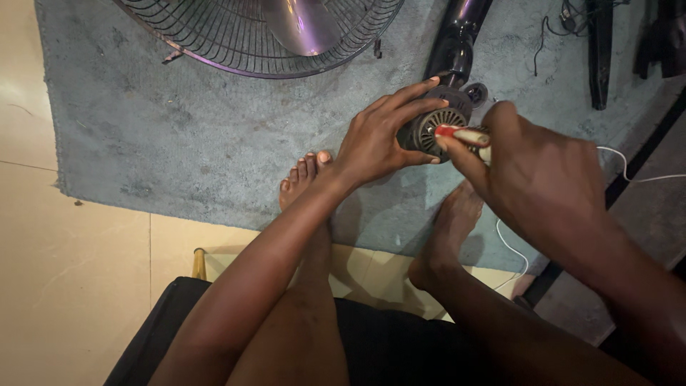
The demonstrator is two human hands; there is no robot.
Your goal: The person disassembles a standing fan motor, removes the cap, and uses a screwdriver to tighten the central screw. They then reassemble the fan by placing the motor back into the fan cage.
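Observation:
My left hand (379, 136) grips a round dark motor housing (437, 127) with a slotted grille face, at the end of a black fan stand tube (457, 39). My right hand (532, 168) is closed around a tool with a red and white handle (464, 134), its tip pressed against the grille face. The tool's shaft is hidden by my fingers. Both hands work just above a grey rug (186, 143), with my bare feet (307, 175) resting below them.
A round wire fan guard with a shiny blade (271, 36) lies on the rug at the top. Black parts (600, 50) and a thin black wire lie at the top right. A white cable (636, 175) runs off to the right. Cream floor tiles (64, 271) lie at left.

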